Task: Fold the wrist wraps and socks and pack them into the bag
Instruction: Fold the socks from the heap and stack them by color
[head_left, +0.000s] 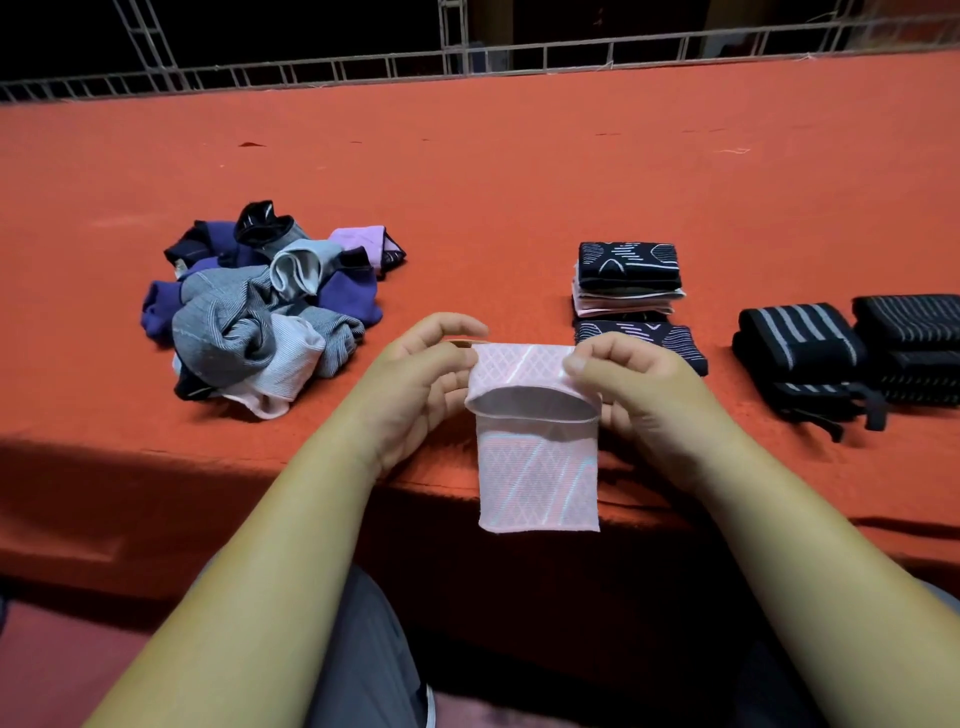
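Here, pink sock (537, 467) hangs lengthwise down over the near edge of the worktop (467, 182), left hand (421, 384) and right hand (628, 384) level, fingers clamped on its two top corners; folded stack (628, 260) just beyond the right hand.

Nothing legible (no text, labels, numbers) anywhere.

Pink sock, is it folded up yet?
The pink sock is half folded: the left hand and right hand pinch its doubled-over top, the rest hangs flat.
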